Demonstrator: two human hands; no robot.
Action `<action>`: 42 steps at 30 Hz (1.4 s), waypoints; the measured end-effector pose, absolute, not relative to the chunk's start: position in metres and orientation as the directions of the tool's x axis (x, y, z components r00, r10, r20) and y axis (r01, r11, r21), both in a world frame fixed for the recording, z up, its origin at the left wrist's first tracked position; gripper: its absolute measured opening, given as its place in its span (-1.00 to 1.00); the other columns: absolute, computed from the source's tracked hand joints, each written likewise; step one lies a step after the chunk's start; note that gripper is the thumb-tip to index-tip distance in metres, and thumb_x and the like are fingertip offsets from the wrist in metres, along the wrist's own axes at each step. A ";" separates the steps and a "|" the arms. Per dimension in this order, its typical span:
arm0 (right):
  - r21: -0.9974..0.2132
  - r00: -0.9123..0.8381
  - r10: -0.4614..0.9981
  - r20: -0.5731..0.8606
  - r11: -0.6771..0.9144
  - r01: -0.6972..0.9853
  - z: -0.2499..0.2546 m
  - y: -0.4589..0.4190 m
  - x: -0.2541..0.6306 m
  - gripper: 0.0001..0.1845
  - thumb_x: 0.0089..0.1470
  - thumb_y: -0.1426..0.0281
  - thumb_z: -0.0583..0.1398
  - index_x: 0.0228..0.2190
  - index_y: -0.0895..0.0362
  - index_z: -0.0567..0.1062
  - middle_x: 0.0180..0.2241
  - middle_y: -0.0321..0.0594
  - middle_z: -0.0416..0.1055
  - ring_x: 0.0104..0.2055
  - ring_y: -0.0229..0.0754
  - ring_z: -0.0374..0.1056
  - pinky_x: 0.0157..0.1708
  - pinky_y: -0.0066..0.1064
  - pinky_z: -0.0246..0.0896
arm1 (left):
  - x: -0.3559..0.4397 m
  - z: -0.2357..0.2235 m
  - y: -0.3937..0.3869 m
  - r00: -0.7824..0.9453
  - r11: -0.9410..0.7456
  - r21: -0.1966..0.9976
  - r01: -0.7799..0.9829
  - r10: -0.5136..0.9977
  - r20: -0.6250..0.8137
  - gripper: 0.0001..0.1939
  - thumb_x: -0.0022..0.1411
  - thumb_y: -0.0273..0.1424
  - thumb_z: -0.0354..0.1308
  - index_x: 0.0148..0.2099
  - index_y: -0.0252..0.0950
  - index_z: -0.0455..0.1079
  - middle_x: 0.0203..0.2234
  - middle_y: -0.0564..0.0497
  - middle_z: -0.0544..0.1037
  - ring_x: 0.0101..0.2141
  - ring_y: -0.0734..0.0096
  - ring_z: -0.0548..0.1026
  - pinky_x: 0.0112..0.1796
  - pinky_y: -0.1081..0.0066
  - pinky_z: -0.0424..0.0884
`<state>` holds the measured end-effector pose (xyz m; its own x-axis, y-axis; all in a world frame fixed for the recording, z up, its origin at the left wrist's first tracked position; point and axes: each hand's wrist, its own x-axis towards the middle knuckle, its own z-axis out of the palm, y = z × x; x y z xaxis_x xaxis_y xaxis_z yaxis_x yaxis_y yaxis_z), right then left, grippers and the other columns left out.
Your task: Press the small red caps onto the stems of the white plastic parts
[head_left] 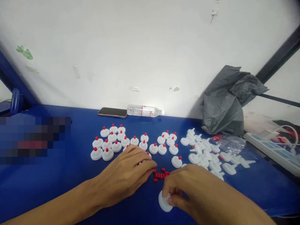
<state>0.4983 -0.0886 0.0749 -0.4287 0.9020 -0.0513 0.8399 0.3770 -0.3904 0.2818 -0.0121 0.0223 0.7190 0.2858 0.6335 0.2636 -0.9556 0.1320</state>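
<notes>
My right hand (pixel 185 187) pinches the spout of a white round spouted lid (pixel 164 201) low over the blue table, near its front. Its disc shows to the left of my fingers, and most of the spout is hidden. Just above lies a small pile of red caps (pixel 160 176). My left hand (pixel 133 168) reaches to the pile's left edge, palm down, with the fingers bent and drawn together. A red cap lies right at its fingertips; whether they grip one is hidden. Beyond the hands stand many white lids with red caps on their spouts (pixel 162 149).
Bare white spouted lids (pixel 207 156) lie heaped on the right, beside a clear plastic bag (pixel 232 143). A grey plastic bag (pixel 225 103) and a power strip (pixel 269 150) are farther right. Along the wall lie a phone (pixel 112 112) and a plastic bottle (pixel 145 111).
</notes>
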 end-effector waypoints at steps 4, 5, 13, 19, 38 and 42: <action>-0.403 -0.423 0.902 0.084 0.419 0.813 0.098 -0.092 0.513 -0.90 0.26 0.39 0.17 -0.25 0.00 0.51 -0.13 -0.26 0.58 -0.15 -0.15 0.54 -0.20 -0.42 0.44 | 0.281 0.025 -0.011 0.688 -0.948 0.111 0.298 0.294 0.664 -0.83 0.44 -0.54 0.07 0.01 -0.34 0.44 -0.24 -0.05 0.55 -0.25 0.34 0.46 -0.18 0.29 0.36; -0.398 -0.409 0.902 0.135 0.427 0.812 0.100 -0.093 0.516 -0.89 0.29 0.35 0.14 -0.21 -0.01 0.48 -0.06 -0.22 0.56 -0.10 -0.12 0.53 -0.17 -0.39 0.44 | 0.280 0.025 -0.011 0.677 -0.945 0.118 0.304 0.302 0.671 -0.83 0.45 -0.53 0.07 -0.01 -0.34 0.45 -0.25 -0.05 0.55 -0.26 0.35 0.45 -0.20 0.30 0.36; -0.458 -0.371 0.924 0.093 0.370 0.808 0.091 -0.079 0.505 -0.87 0.26 0.44 0.15 -0.20 -0.05 0.43 -0.24 -0.36 0.54 -0.19 -0.18 0.48 -0.19 -0.39 0.34 | 0.279 0.027 -0.009 0.544 -0.944 0.182 0.276 0.309 0.780 -0.79 0.40 -0.58 0.14 0.03 -0.31 0.45 -0.26 0.00 0.58 -0.26 0.41 0.49 -0.10 0.28 0.39; -0.424 -0.383 0.924 0.027 0.357 0.832 0.091 -0.065 0.497 -0.95 0.24 0.40 0.22 -0.23 0.00 0.46 -0.38 -0.37 0.51 -0.32 -0.17 0.43 -0.32 -0.39 0.19 | 0.278 0.030 -0.012 0.552 -0.957 0.155 0.244 0.269 0.789 -0.79 0.42 -0.59 0.10 0.00 -0.30 0.48 -0.25 0.00 0.62 -0.29 0.45 0.56 -0.06 0.26 0.42; -0.429 -0.385 0.907 0.169 0.419 0.800 0.086 -0.064 0.493 -0.44 0.23 0.41 0.25 0.18 -0.12 0.21 0.04 -0.22 0.48 0.06 0.00 0.44 -0.01 -0.20 0.33 | 0.279 0.032 -0.007 0.468 -0.911 0.226 0.346 0.376 0.800 -0.81 0.42 -0.46 0.17 0.06 -0.22 0.45 -0.24 0.06 0.67 -0.33 0.44 0.57 -0.16 0.29 0.40; -0.494 -0.365 0.919 0.151 0.390 0.777 0.088 -0.068 0.488 -0.49 0.29 0.48 0.17 0.15 -0.13 0.13 -0.02 -0.25 0.49 -0.04 -0.04 0.48 -0.15 -0.29 0.34 | 0.276 0.032 -0.005 0.521 -0.923 0.173 0.343 0.340 0.783 -0.81 0.42 -0.54 0.13 0.02 -0.28 0.46 -0.26 0.02 0.64 -0.33 0.44 0.54 -0.15 0.28 0.38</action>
<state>0.4877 -0.0677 0.0881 -0.3648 0.9188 0.1506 0.7772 0.3896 -0.4941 0.2757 -0.0052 0.0321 0.5209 0.3403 0.7829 0.3431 -0.9232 0.1730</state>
